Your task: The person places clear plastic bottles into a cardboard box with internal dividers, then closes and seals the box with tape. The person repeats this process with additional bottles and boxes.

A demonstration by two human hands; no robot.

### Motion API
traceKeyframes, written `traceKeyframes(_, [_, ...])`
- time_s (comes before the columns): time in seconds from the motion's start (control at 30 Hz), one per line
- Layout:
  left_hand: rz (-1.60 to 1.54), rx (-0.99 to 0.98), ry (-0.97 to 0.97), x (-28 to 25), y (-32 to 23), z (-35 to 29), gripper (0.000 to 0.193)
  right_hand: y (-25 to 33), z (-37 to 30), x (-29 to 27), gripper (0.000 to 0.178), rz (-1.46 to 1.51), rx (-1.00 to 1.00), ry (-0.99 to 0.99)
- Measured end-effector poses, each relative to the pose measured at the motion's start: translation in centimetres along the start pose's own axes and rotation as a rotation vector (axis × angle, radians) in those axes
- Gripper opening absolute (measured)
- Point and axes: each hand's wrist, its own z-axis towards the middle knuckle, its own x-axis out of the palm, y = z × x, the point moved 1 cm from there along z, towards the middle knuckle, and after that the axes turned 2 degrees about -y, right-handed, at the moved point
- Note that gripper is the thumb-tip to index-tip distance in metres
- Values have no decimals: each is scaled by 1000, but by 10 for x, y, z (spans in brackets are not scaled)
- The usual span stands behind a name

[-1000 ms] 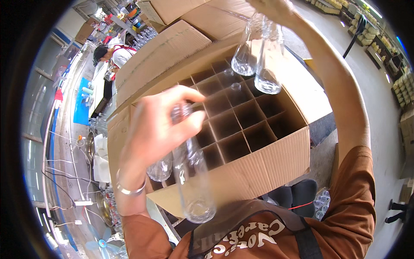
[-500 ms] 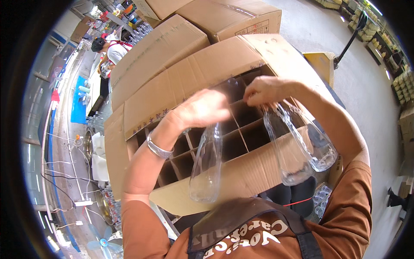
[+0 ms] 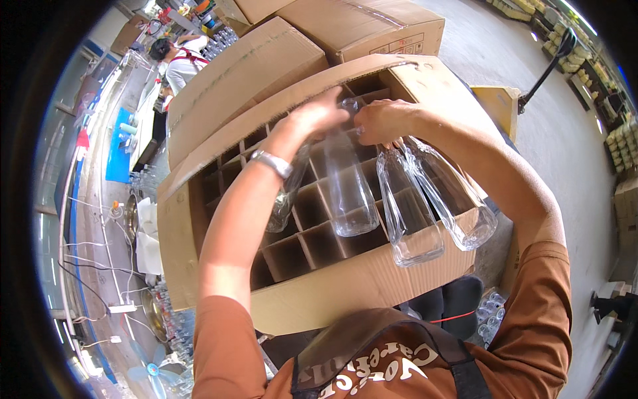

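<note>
A large open cardboard box (image 3: 332, 292) stands before me, divided inside by a grid of cardboard partitions (image 3: 302, 239). My right hand (image 3: 385, 123) is closed round the necks of clear glass bottles, and two of them, a nearer bottle (image 3: 410, 219) and another bottle (image 3: 468, 223), slant over the box's near right side. My left hand (image 3: 316, 118), smeared by motion, is above the grid, closed on a glass bottle (image 3: 288, 193) partly behind my forearm. Between my hands hangs another clear bottle (image 3: 350, 193), its neck at both hands' fingers; which hand bears it is unclear.
Closed cartons (image 3: 246, 80) stand behind the box. A yellow pallet jack (image 3: 495, 113) with a black handle is at the right. Glass bottles (image 3: 492, 312) lie below on the right. Far left, a person (image 3: 179, 63) works by a bench; a blue fan (image 3: 153, 372) stands lower left.
The box's far flap has swung back, uncovering more of the grid. Both hands moved slightly left and farther away with the bottles. A second bottle now shows near my left hand.
</note>
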Motion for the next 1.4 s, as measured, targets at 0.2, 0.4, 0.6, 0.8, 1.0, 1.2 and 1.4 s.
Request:
traceKeyframes(0.2, [-120,2,186,32,17,44,44,3,10,11,34,11,37,-2])
traceKeyframes(0.4, [-299,253,-21,50,37,59,67,-4,3,13,29,46,-41,-69])
traceKeyframes(0.6, [-234,83,51,53,20,52,60,2,-8,13,35,17,-3,-175])
traceKeyframes(0.8, [-81,343,-362,-37,-37,-47,33,20,-84,2,27,99,-92,-464])
traceKeyframes(1.0, [-67,667,-924,-148,-20,-229,20,63,-146,-22,37,160,-297,-876])
traceKeyframes(1.2, [-225,173,-1130,-192,2,-460,29,162,-168,-55,55,-157,-353,-1021])
traceKeyframes(1.4, [215,-276,-1277,-168,98,-667,21,383,-140,-34,45,84,-744,-845])
